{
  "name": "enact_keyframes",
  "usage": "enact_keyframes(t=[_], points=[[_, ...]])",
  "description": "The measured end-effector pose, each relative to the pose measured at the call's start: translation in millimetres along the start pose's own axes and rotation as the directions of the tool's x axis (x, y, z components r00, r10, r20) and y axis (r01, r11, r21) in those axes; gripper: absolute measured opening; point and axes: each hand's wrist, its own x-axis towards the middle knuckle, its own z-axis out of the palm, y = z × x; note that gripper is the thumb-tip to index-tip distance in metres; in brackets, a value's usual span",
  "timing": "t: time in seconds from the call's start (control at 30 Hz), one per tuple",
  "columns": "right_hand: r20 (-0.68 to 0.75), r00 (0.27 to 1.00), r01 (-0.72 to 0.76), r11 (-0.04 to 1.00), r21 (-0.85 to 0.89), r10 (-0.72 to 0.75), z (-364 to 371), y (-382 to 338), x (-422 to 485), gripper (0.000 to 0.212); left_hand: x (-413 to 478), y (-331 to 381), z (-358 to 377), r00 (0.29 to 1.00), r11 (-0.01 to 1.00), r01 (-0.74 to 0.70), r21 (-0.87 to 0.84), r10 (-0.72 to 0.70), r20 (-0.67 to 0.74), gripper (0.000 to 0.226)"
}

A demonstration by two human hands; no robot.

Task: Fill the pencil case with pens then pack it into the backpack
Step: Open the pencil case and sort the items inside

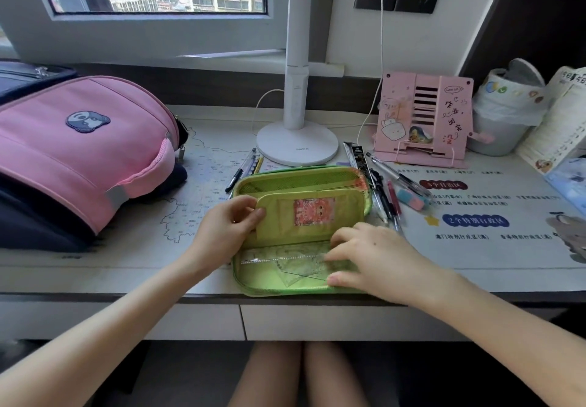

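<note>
A green pencil case (301, 184) lies open on the desk's front edge. Its inner flap (285, 213) with a pink sticker stands up in the middle. My left hand (225, 226) pinches the flap's left edge. My right hand (367, 254) rests with spread fingers on the near half, over clear plastic rulers (285, 264) in its mesh pocket. Several pens (385, 197) lie just right of the case, and a few more pens (244, 169) lie at its upper left. The pink and navy backpack (82, 153) lies at the left of the desk.
A white lamp base (296, 145) stands behind the case. A pink book stand (423, 118) and a lined bin (504, 115) sit at the back right, with a pink-blue eraser (412, 199) beside the pens. Books (561, 127) lean at the far right.
</note>
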Motion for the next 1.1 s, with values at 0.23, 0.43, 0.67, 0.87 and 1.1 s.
enact_keyframes(t=[0.23, 0.43, 0.67, 0.87, 1.1], points=[[0.087, 0.98, 0.177, 0.984, 0.028, -0.179, -4, 30, 1, 0.046, -1, 0, -1, 1.0, 1.0, -0.013, -0.003, 0.013, 0.011, 0.009], [0.017, 1.0, -0.012, 0.803, 0.596, 0.002, -4, 35, -30, 0.043, -8, 2, -4, 0.997, 0.997, -0.067, 0.037, 0.066, 0.047, 0.01], [-0.41, 0.828, 0.005, 0.726, 0.688, 0.383, -10, 36, -49, 0.028, -28, 16, -17, 0.922, 0.93, -0.276, 0.242, 0.185, 0.339, 0.022], [-0.347, 0.855, -0.078, 0.758, 0.647, 0.385, -4, 35, -44, 0.022, -34, 18, -18, 0.881, 0.828, -0.408, 0.385, 0.246, 0.405, 0.028], [-0.443, 0.655, -0.383, 0.774, 0.504, 0.612, 13, 77, -16, 0.015, -3, 15, -11, 0.95, 0.851, -0.215, 0.479, 0.297, -0.101, 0.017]])
